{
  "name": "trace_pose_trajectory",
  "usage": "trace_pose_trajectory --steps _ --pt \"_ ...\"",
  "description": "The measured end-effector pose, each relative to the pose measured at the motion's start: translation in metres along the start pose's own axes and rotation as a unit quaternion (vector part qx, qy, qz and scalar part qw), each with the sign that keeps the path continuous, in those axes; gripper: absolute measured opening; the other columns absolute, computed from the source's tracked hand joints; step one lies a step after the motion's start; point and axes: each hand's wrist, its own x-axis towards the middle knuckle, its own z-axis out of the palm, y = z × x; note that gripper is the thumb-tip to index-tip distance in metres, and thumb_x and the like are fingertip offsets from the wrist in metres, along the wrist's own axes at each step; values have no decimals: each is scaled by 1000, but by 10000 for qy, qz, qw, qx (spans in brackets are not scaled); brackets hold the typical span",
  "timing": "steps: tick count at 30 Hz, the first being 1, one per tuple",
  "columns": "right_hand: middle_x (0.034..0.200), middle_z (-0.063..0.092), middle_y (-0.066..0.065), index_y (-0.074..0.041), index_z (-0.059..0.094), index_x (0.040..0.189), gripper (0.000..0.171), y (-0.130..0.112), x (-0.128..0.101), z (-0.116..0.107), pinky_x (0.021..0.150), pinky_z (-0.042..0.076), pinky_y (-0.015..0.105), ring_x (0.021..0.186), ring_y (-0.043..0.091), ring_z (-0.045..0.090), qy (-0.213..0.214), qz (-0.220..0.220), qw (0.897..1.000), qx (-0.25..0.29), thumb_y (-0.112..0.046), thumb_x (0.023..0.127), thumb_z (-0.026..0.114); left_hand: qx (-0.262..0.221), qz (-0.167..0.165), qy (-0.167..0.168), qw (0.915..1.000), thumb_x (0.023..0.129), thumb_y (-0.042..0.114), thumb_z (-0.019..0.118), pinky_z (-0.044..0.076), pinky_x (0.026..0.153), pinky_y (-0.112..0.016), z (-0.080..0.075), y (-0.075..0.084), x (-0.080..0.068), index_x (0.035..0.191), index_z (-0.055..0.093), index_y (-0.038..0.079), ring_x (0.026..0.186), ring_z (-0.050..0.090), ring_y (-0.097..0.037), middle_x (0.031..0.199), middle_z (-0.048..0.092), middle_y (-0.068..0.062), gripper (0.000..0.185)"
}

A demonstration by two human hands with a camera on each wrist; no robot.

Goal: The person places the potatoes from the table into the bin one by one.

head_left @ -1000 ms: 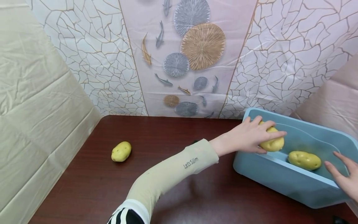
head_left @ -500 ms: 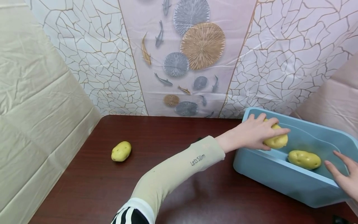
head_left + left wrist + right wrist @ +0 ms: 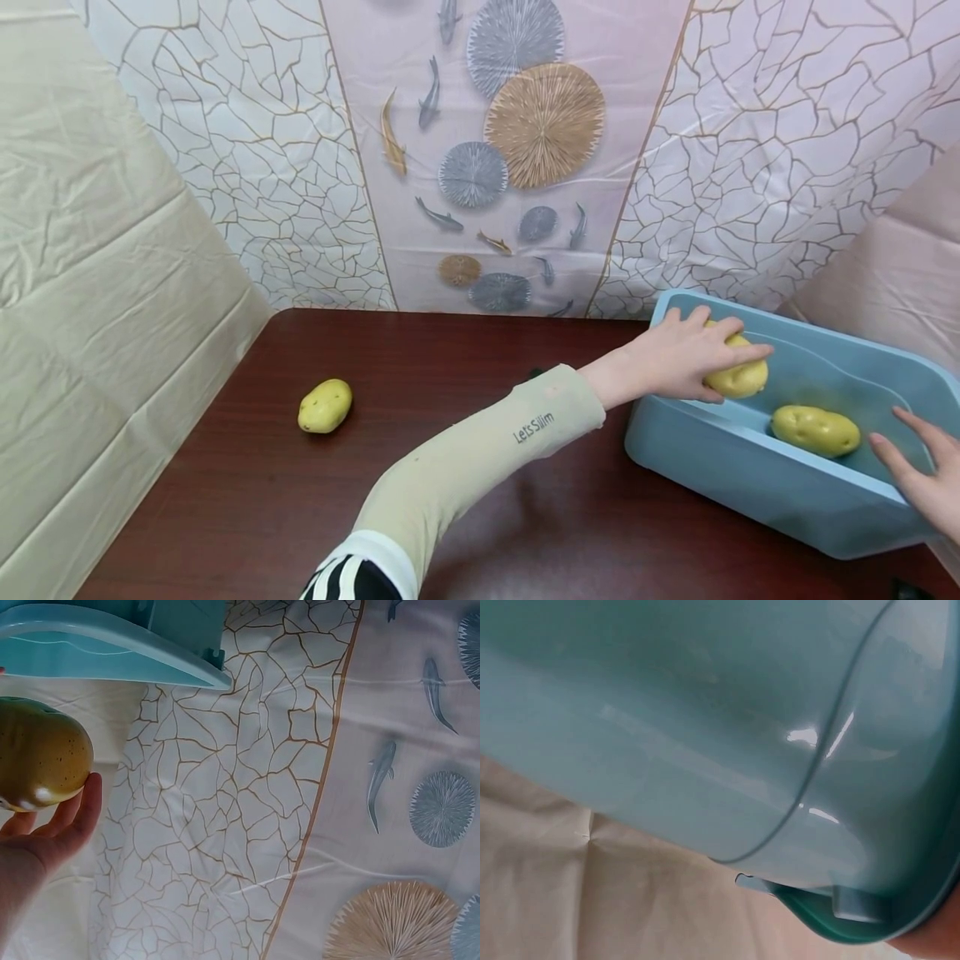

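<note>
A yellow-brown speckled potato (image 3: 737, 377) is held by the left hand (image 3: 678, 360) just above the near left corner of the light blue plastic tub (image 3: 750, 483), with fingers draped over its top and the thumb tucked beneath; in the left wrist view the same potato (image 3: 39, 754) is seen cupped against the fingertips (image 3: 84, 801). It is judged firm and moderately heavy for its size, rigid enough to be squeezed without harm, its skin dry and slightly matt, so little slipping is expected; a wrap around the thick middle, as shown, looks the surest hold. A second yellow potato (image 3: 816, 430) is seen lying inside the tub, and a third yellow potato (image 3: 325, 405) is left well apart on the dark red-brown wooden table (image 3: 450, 517). The right hand (image 3: 924, 475) is laid on the tub's near right rim, fingers straight and spread, nothing gripped. Against the picture of a second ago, the held potato is carried slightly further over the tub, with the forearm advanced accordingly; the right hand, the tub and the other two potatoes are found where they were
</note>
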Motion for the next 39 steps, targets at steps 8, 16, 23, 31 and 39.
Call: trace_pose_trajectory --steps 8,16,23,31,39 --pt "140 14 33 2 13 140 68 -3 -3 -1 99 18 60 129 48 14 76 -68 9999 72 -46 93 25 27 104 85 9999 83 56 45 38 84 -26 2 1 0 140 16 38 116 38 -13 141 27 7 67" --pt "142 12 32 0 11 141 67 27 16 15 99 17 60 128 49 15 -31 26 10000 -82 -44 93 28 334 195 443 9983 87 54 38 41 81 -26 2 0 -4 141 20 35 118 41 -13 141 30 6 60" --pt "145 9 26 -8 10 143 76 99 53 52 100 14 61 132 45 9 94 -173 9998 -27 -52 88 38 332 178 396 9985 88 53 37 41 81 -27 5 0 -6 140 21 35 117 41 -13 141 31 7 57" --pt "144 11 28 -6 9 142 74 84 45 46 98 18 61 131 47 12 87 -38 9999 -95 -51 90 34 391 207 474 9979 89 53 37 42 79 -26 4 3 -8 140 22 35 115 43 -13 139 33 7 56" --pt "142 15 30 -11 7 144 73 67 35 37 96 22 60 129 48 16 137 65 9999 -12 -56 89 27 346 249 556 9975 89 52 38 40 86 -28 8 3 -16 139 25 35 117 42 -14 139 35 6 54"
